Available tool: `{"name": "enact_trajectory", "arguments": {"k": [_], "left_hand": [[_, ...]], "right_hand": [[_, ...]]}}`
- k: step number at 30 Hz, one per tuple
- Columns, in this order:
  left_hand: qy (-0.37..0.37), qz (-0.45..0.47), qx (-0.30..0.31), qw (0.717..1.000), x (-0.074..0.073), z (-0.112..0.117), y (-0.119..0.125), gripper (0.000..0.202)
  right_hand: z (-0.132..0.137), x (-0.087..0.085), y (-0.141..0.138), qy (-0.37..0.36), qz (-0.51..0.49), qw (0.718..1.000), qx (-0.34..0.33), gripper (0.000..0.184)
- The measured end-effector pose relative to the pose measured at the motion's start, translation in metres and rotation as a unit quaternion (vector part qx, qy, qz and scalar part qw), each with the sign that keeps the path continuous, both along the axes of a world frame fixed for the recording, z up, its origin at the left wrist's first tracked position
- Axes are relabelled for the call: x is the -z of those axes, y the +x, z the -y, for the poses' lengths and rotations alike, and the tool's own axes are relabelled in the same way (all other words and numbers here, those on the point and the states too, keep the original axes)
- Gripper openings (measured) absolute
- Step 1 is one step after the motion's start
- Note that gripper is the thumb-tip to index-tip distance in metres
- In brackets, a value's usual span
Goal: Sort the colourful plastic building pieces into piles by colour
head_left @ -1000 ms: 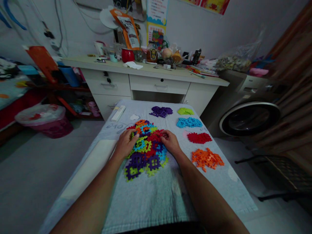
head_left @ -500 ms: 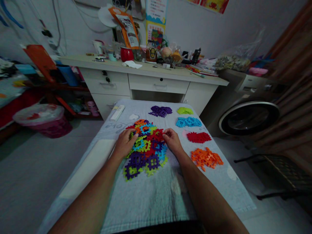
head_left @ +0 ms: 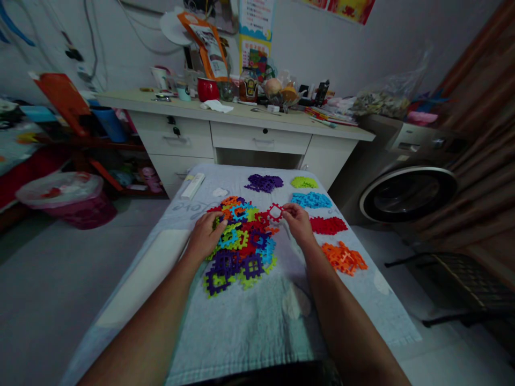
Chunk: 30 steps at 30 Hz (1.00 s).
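A mixed pile of plastic interlocking square building pieces (head_left: 241, 241) in purple, red, blue, green and orange lies on the cloth-covered table (head_left: 257, 321). My left hand (head_left: 205, 233) rests against the pile's left side, thumb and fingers apart; its fingertips are partly lost among the pieces. Between the thumb and fingers of my right hand (head_left: 300, 222) is a red square frame piece (head_left: 276, 213), held just off the pile's right edge. Sorted by colour on the right are heaps of red pieces (head_left: 329, 225), orange pieces (head_left: 344, 258), blue pieces (head_left: 311, 200), green pieces (head_left: 304, 182) and purple pieces (head_left: 264, 183).
A white narrow box (head_left: 193, 186) lies at the table's far left corner. Behind stands a white desk (head_left: 261, 135) crowded with jars and cups. To the right is a washing machine (head_left: 406, 171); a pink bin (head_left: 68, 201) stands on the floor at left.
My right hand has lifted the red square piece away from the pile and moved right and slightly farther off with it. My left hand has stayed at the pile.
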<state>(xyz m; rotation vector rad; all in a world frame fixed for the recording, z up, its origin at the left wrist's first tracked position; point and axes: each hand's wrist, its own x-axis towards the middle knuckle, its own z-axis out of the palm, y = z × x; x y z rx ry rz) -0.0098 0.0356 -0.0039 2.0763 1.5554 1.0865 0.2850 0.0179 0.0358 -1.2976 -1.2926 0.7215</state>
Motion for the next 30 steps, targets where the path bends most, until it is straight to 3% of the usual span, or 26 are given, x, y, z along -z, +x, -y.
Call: {"name": "enact_trajectory", "arguments": {"k": [2,5,9,13,20,25,28,30], "left_hand": [[0.0,-0.006,0.0,1.0,0.001,-0.001,0.0,0.044],[0.0,-0.008,0.004,1.0,0.003,-0.002,-0.001,0.043],[0.001,-0.01,0.003,1.0,0.004,-0.003,-0.001,0.044],[0.003,-0.008,0.003,1.0,0.003,-0.003,-0.001,0.043],[-0.001,-0.009,-0.001,1.0,0.002,-0.003,-0.001,0.042],[0.004,-0.013,0.001,1.0,0.003,-0.004,-0.001,0.043],[0.006,-0.014,0.001,1.0,0.003,-0.004,-0.001,0.043],[0.007,-0.013,-0.002,1.0,0.003,-0.004,0.0,0.042]], "right_hand": [[0.003,-0.016,0.025,-0.003,0.062,0.998,0.029,0.021],[0.012,-0.031,0.071,-0.064,0.108,0.99,0.067,0.022],[0.026,-0.033,0.123,-0.112,0.12,0.977,0.136,0.027],[0.035,-0.028,0.148,-0.144,0.128,0.952,0.239,0.026],[0.038,-0.008,0.16,-0.171,0.224,0.912,0.3,0.018],[0.035,-0.009,0.156,-0.155,0.295,0.879,0.342,0.026],[0.032,-0.015,0.134,-0.097,0.319,0.893,0.303,0.027],[0.029,-0.018,0.11,-0.057,0.332,0.917,0.214,0.027]]}}
